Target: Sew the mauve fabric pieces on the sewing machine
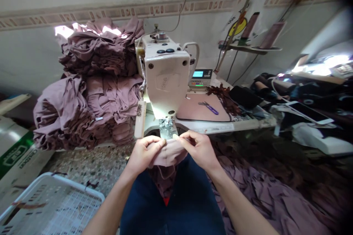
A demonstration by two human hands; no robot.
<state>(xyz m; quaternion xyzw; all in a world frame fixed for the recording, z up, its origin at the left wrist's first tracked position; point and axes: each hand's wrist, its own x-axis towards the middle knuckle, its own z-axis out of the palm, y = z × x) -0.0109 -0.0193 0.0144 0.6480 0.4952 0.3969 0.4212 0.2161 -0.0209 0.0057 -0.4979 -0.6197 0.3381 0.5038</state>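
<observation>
In the head view, the left hand and the right hand held a pale pink piece of soft fabric between them, above the lap and just in front of a cream-white metal sewing machine. The left hand's fingers were closed on the fabric near its upper left edge, and the right hand's fingers were pinched narrow on its upper right edge. The fabric lay just below a shiny silver metal needle plate; whether the two touched could not be told. Darker mauve cloth hung beneath the held piece, between legs in dark blue trousers.

To the left of the machine rose a tall stack of folded mauve garments, and lower on that side a white plastic lattice basket stood on the speckled floor. To the right, a small pair of purple-handled metal snips lay on a flat dusty-pink mat on the white table, with a grey control box with a lit blue screen behind it. Dark brown fabric scraps lay beside the mat, and a white-framed smartphone rested farther right
</observation>
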